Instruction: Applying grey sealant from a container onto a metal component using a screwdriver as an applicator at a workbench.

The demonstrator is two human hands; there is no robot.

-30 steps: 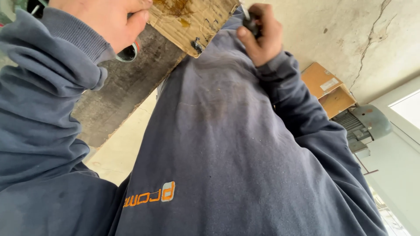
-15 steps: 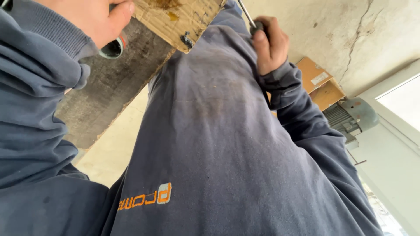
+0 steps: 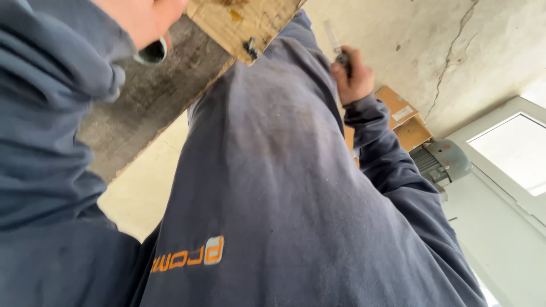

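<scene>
Item, head view, tilted, mostly filled by a dark blue sweatshirt [image 3: 273, 187].

Left hand [image 3: 145, 20]: at the top edge, partly cropped, closed on a dark round-mouthed object [image 3: 152, 52]; its kind cannot be told.

Right hand [image 3: 354, 77]: raised, fist clenched around a slim tool [image 3: 335, 45] with a dark grip and a pale shaft that points up; the tip is blurred.

Wooden board [image 3: 244, 23]: weathered, yellow-brown, stained, a small dark fitting at its lower corner; it sits between the hands, touching neither in view.

Progress, as a judgement: work on the board looks underway; no finished result shows.

Surroundings: cracked plaster wall [image 3: 455, 51], cardboard boxes [image 3: 404, 113], grey electric motor [image 3: 443, 162], window frame [image 3: 512, 153].
</scene>
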